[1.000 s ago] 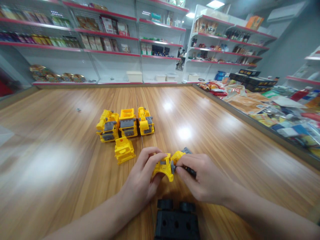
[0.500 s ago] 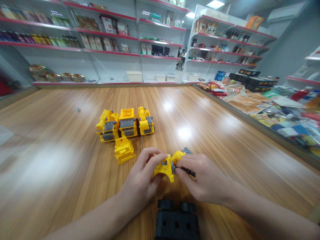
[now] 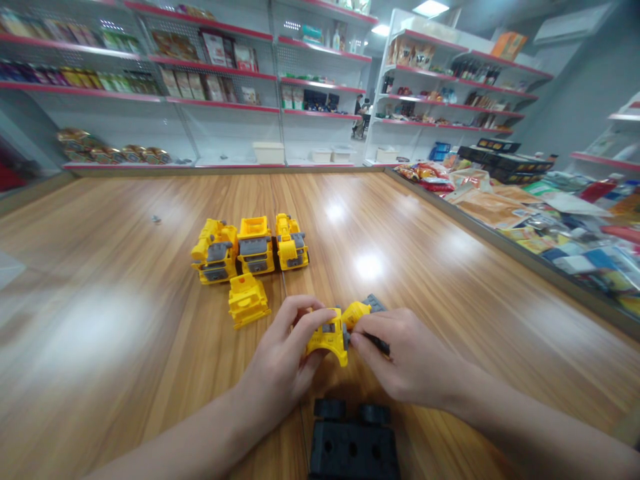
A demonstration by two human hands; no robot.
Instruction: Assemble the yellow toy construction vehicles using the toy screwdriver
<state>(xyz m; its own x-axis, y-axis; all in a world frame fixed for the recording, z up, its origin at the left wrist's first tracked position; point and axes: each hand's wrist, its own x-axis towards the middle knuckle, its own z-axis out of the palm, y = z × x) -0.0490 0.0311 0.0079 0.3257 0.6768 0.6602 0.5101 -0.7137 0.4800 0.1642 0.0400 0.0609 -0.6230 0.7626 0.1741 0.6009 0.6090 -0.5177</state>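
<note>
My left hand (image 3: 285,350) is closed round a yellow toy truck cab (image 3: 325,340) with small dark windows, fingers on top and thumb beneath. My right hand (image 3: 400,347) pinches a toy mixer drum part close against the cab's right side. This part has a yellow drum (image 3: 355,313), a grey end (image 3: 375,303) and a dark strip (image 3: 380,345) between the fingers; the hand hides how they join. Nearest me on the table stands a black toy chassis (image 3: 353,447) with wheels. A loose yellow toy truck body (image 3: 249,300) lies left of my hands.
Beyond my hands, three yellow and grey toy trucks (image 3: 256,247) stand side by side on the wooden table (image 3: 450,287). A tiny grey piece (image 3: 156,219) lies at the far left. Packaged goods (image 3: 500,203) lie beyond the right edge. Stocked shelves (image 3: 225,103) line the back.
Both hands stay nearly in place, holding the same toy parts. The drum part and cab have shifted only very slightly. The other trucks rest unmoved.
</note>
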